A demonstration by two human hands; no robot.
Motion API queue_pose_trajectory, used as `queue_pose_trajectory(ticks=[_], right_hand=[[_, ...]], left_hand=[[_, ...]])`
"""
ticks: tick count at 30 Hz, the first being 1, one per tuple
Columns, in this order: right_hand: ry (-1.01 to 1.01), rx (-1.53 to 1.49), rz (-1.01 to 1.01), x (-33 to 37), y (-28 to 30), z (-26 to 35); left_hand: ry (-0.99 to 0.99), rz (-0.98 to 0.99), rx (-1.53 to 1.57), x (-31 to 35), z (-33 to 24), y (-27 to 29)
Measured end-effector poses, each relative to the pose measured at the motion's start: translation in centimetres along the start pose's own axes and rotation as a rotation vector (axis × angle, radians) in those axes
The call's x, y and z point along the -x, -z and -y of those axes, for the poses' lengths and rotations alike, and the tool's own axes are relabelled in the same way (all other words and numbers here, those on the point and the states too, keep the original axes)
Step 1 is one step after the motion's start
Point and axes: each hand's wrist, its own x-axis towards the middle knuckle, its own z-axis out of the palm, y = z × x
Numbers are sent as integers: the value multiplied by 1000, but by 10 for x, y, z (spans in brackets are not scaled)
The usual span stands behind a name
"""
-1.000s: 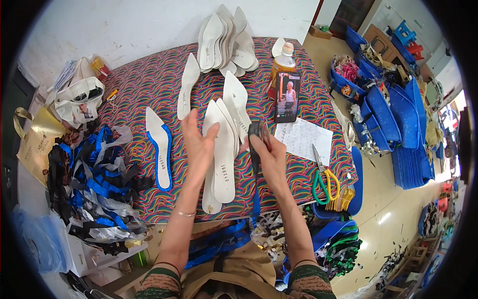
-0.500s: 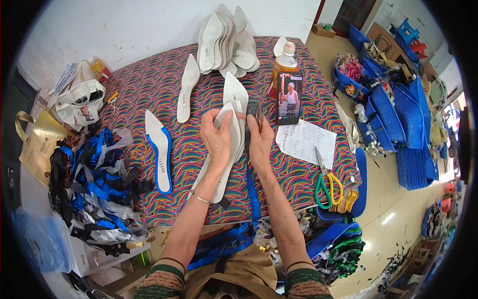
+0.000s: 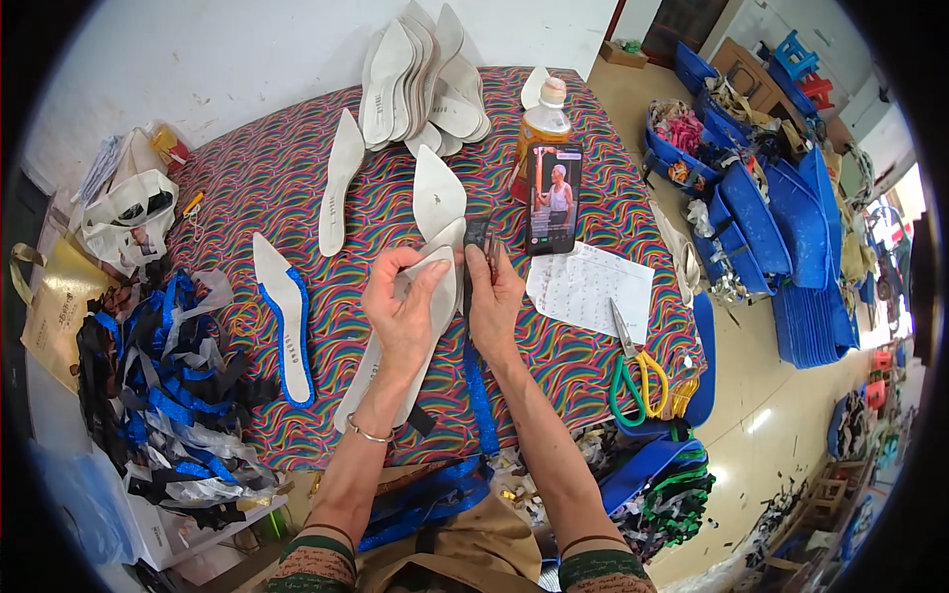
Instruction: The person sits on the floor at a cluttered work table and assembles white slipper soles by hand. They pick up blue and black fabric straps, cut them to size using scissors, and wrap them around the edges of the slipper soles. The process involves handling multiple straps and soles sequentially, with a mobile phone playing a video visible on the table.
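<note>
Pale grey shoe insoles lie stacked in front of me, and my left hand grips the upper end of the top insole, thumb on its face. Beside it my right hand is closed, with a blue glittery ribbon hanging down from it past the table edge. A dark, shiny piece sticks out above its fingers; I cannot tell if it is ribbon. Another insole points away beyond my hands. To the left lies an insole with blue trim around most of its edge.
Farther off are a plain insole and a pile of insoles. A phone leans against a bottle. Scissors rest partly on a paper sheet. Ribbon scraps heap at the left; blue bins stand right.
The view has shifted, so the table things appear farther left. My left hand has bent the top insole's tip back and drawn it a little towards me; my right hand stays beside it.
</note>
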Motion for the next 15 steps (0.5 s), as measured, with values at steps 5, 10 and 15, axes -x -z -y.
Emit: queue_pose_trajectory(ticks=[5, 10, 15], right_hand=[[112, 391, 141, 2, -11, -25], [-198, -106, 131, 2, -1, -24], [-47, -161, 85, 9, -22, -20]], left_hand=[[-120, 63, 230, 2, -57, -3], [39, 261, 111, -31, -51, 18], [199, 462, -5, -7, -50, 39]])
